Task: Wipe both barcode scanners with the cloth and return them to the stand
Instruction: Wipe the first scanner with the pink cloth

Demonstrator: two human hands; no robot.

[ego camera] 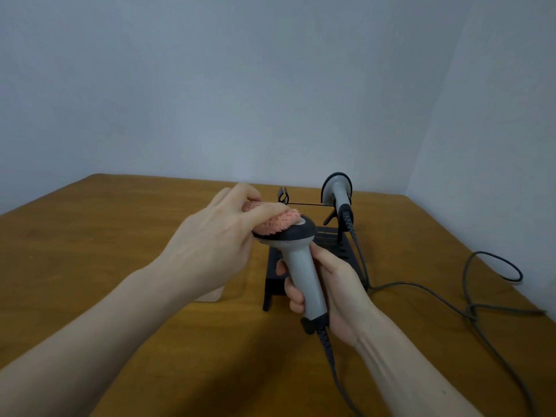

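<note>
Your right hand (334, 284) wraps its fingers around the handheld barcode scanner (301, 260) above the black stand (337, 245) to steady it, while your left hand (216, 236) presses the pink cloth (278, 222) flat onto its head.

A fluffy, rough pink cloth (276, 223) is seen on the smooth matt grey plastic of the near scanner (301, 260). The stand (337, 245) appears as matt black plastic; the worktop (120, 236) is smooth brown wood.
</note>
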